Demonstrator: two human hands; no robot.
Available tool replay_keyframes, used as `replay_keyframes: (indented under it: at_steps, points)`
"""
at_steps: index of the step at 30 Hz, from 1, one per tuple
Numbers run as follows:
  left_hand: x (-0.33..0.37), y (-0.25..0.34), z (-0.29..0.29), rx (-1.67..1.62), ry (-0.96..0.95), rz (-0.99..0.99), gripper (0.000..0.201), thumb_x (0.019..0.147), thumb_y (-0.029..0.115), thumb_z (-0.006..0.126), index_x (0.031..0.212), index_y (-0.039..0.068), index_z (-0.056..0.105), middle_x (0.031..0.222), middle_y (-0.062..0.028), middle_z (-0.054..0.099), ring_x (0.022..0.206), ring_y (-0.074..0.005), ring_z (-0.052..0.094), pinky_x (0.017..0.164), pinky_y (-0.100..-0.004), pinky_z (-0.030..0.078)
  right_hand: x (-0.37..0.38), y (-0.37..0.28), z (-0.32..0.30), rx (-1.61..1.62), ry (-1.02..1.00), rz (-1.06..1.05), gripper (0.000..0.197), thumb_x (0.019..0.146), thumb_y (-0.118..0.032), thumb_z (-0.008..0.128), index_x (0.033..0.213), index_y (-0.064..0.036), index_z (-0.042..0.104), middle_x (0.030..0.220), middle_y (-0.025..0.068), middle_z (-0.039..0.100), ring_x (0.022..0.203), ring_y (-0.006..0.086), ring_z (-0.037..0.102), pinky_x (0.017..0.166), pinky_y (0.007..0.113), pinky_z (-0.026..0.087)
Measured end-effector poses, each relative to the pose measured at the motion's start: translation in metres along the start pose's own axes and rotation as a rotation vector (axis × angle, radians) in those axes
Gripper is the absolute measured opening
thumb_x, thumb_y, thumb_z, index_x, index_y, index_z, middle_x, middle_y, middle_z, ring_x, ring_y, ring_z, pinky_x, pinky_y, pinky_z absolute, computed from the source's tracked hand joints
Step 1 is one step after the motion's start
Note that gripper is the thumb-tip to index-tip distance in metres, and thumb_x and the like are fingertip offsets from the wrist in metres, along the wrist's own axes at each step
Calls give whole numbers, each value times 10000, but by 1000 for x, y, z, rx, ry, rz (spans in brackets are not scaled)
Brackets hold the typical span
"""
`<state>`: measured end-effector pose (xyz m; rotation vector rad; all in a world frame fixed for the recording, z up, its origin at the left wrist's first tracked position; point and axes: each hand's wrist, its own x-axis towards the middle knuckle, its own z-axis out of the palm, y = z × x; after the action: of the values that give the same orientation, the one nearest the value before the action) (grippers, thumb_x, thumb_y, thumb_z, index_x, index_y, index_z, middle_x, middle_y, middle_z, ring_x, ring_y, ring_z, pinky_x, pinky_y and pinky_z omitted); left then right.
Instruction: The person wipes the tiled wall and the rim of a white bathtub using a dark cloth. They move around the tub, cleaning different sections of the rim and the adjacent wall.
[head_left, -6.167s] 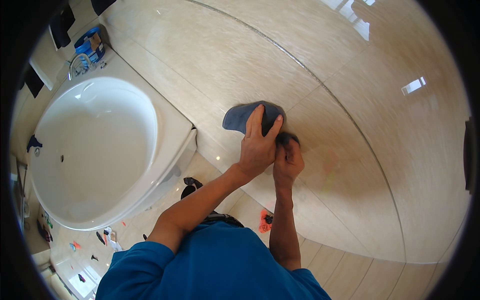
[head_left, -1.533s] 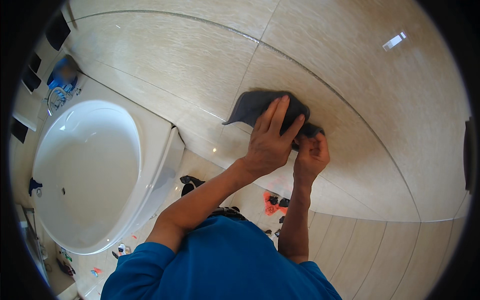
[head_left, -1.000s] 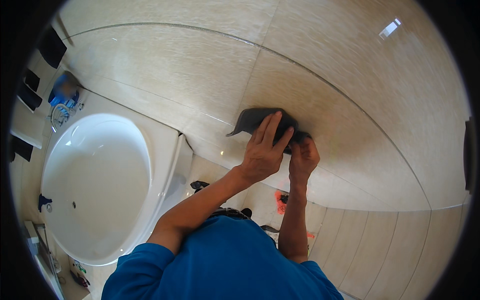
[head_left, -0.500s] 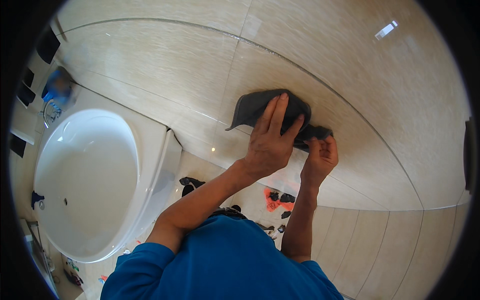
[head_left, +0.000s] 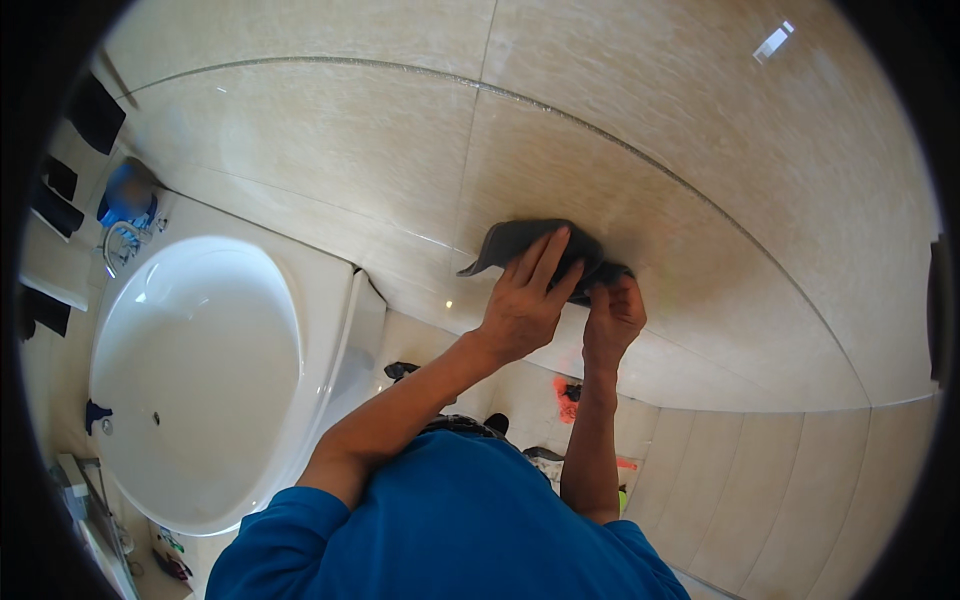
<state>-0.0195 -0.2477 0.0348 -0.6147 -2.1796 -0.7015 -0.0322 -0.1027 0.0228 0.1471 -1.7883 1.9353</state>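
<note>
A dark grey cloth [head_left: 528, 236] lies bunched against the glossy beige tiled wall [head_left: 640, 215], its left corner lifted. My left hand [head_left: 522, 308] presses on it with the fingers stretched out over the fabric and the thumb apart. Just to the right, my right hand [head_left: 614, 312] pinches the cloth's bunched lower right end between thumb and fingers. Part of the fabric is hidden behind both hands.
To the left stands a white bathtub [head_left: 200, 390] with a chrome faucet [head_left: 118, 245] and a blue object [head_left: 130, 195] in its far corner. Dark items and a red-orange piece [head_left: 565, 400] lie on the floor below. Dark towels [head_left: 95, 112] hang at far left.
Both hands and the cloth sit slightly lower and further left in view. The whole view has shifted too, with the bathtub now further right. My right hand keeps its pinch.
</note>
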Motion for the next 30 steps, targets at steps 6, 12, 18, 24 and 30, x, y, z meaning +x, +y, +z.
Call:
replay_keyframes:
  at_steps: [6,12,18,24,30]
  points:
    - [10,3,-12,-50,67,13,482,755,19,645,1236,-1,636,1436,-304,398,1280,-463,441,1037,-476,419,6,-7,-1,33,-24,10,153,880,105,572,987,11,627,849,35,679,780,73,624,735,221,509]
    - [54,22,-21,-117,249,27,526,736,14,681,1259,10,624,1414,-299,402,1276,-475,414,1053,-499,393,33,-67,-10,-46,72,-124,124,907,45,621,1024,4,621,840,54,675,758,106,640,711,228,508]
    - [70,37,-17,-111,280,12,490,741,25,683,1229,17,644,1446,-289,380,1292,-461,407,1053,-479,388,40,-78,-14,-1,48,-126,116,921,45,608,1032,16,624,839,42,676,755,79,633,710,205,503]
    - [38,33,8,-60,129,12,428,768,23,642,1195,5,658,1471,-281,369,1313,-431,416,1030,-467,406,31,-48,-23,-4,-2,-83,138,902,73,603,1021,9,631,831,22,680,729,46,616,671,184,484]
    - [17,28,15,-42,56,27,398,774,20,620,1168,-6,669,1458,-269,402,1299,-406,455,988,-449,445,16,-13,-28,9,22,-38,157,878,104,579,994,13,632,845,31,677,748,58,613,681,197,487]
